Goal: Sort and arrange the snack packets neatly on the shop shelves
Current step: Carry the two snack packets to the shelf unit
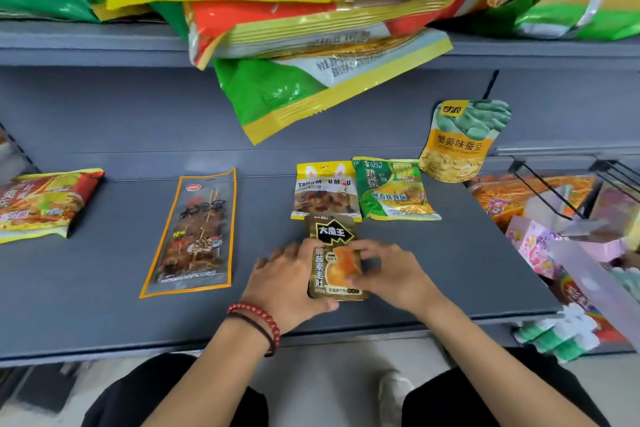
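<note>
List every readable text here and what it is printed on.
"大魔王": black-gold packet.
"TANG MOU MOU": yellow-white packet.
"蟹黄味蚕豆": leaning pouch.
"葱香排骨面": green packet.
Print on the bags above and the long skewer packet: too blurred.

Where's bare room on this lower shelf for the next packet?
Bare shelf lies between the red noodle packet and the long skewer packet, between that and the left hand, and in front of the green packet beside the right hand. Crowded around the TANGMOUMOU packet and the held black-gold packet.
</note>
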